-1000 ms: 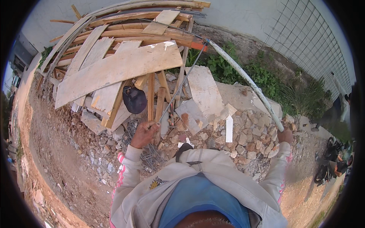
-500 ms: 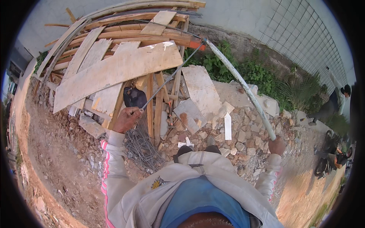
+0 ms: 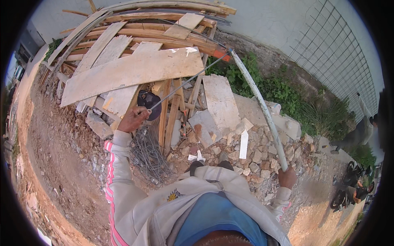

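My left hand (image 3: 134, 119) grips the near end of a thin grey metal rod (image 3: 176, 91), which runs up and right to a small blue fitting (image 3: 230, 51) beside an orange piece (image 3: 221, 56). My right hand (image 3: 287, 177) holds the lower end of a long, scuffed white pipe (image 3: 264, 108), whose top meets that fitting. Behind my left hand lie a dark cap-like object (image 3: 147, 110), partly hidden, and a tangle of grey wire (image 3: 150, 153). Long plywood strips (image 3: 131, 74) rest on stacked timber (image 3: 164, 30) above it.
Stone rubble (image 3: 256, 160) covers the ground before my feet. Weeds (image 3: 283, 88) grow along the grey wall (image 3: 266, 20), where steel mesh (image 3: 328, 53) leans. At the far right another person (image 3: 361, 129) bends near the wall, above parked motorbikes (image 3: 347, 190).
My left hand has moved up and left with the rod, and my right hand down and left with the pipe's end. The other person has come further into view.
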`<action>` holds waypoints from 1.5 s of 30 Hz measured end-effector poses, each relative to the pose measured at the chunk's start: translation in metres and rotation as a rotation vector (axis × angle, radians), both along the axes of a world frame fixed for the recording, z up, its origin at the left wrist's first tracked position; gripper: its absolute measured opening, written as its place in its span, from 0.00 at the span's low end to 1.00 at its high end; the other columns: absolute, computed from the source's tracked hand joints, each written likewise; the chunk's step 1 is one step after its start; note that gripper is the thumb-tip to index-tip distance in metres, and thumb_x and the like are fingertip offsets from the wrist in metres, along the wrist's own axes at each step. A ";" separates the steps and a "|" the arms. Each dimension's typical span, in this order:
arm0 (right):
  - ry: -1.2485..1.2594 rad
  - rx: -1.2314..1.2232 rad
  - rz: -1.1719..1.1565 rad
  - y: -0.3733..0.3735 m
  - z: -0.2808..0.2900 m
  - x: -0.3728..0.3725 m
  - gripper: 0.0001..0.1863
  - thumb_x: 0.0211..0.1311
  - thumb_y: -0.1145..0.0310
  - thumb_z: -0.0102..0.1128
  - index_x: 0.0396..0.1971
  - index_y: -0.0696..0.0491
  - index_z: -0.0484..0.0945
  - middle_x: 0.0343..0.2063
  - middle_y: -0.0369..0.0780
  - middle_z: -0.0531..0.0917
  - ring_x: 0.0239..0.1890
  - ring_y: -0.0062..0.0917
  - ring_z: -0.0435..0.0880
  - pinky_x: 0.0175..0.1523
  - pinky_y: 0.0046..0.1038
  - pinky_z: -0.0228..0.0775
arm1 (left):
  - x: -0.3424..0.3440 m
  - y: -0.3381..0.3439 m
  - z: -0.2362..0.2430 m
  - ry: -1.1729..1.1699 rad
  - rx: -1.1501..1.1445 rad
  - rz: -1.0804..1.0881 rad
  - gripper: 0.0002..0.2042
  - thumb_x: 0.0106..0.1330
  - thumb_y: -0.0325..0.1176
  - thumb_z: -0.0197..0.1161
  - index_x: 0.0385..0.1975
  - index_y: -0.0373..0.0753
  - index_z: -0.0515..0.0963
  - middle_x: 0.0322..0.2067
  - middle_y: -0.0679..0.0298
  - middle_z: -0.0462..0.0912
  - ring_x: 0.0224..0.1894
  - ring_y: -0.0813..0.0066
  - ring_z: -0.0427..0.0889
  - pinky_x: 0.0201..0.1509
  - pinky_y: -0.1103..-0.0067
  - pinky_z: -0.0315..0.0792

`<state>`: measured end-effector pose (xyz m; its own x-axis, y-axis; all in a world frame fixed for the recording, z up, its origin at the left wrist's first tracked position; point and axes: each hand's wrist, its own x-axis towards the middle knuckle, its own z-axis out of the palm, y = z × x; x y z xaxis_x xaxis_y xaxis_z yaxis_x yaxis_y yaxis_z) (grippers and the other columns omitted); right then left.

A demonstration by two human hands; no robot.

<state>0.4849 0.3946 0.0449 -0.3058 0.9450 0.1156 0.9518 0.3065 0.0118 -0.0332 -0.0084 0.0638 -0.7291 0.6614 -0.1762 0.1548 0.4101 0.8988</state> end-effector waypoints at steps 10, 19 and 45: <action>0.507 -0.954 0.172 0.106 -0.019 -0.053 0.25 0.52 0.59 0.74 0.46 0.57 0.79 0.22 0.37 0.80 0.19 0.20 0.76 0.23 0.27 0.69 | 0.044 0.020 0.000 0.303 -0.257 -0.017 0.15 0.69 0.41 0.60 0.30 0.33 0.80 0.19 0.57 0.75 0.21 0.69 0.72 0.29 0.70 0.69; 0.716 -1.218 0.535 0.141 -0.048 -0.188 0.11 0.58 0.68 0.69 0.34 0.55 0.75 0.18 0.32 0.74 0.14 0.16 0.72 0.16 0.22 0.65 | 0.071 0.032 -0.002 0.565 -0.524 0.152 0.16 0.65 0.46 0.63 0.27 0.38 0.81 0.23 0.54 0.81 0.28 0.58 0.82 0.34 0.66 0.73; 1.045 -0.914 0.650 0.208 -0.043 -0.251 0.13 0.56 0.69 0.71 0.25 0.56 0.73 0.17 0.32 0.74 0.21 0.16 0.71 0.28 0.23 0.64 | 0.067 0.275 0.046 0.733 -0.059 0.465 0.08 0.66 0.33 0.62 0.30 0.34 0.79 0.23 0.52 0.81 0.25 0.50 0.80 0.28 0.67 0.72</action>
<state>0.2334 0.6031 0.0017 -0.8356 0.5493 0.0072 0.1167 0.1902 -0.9748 0.0337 0.2666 0.1101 -0.8661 0.2730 0.4188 0.4914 0.6184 0.6132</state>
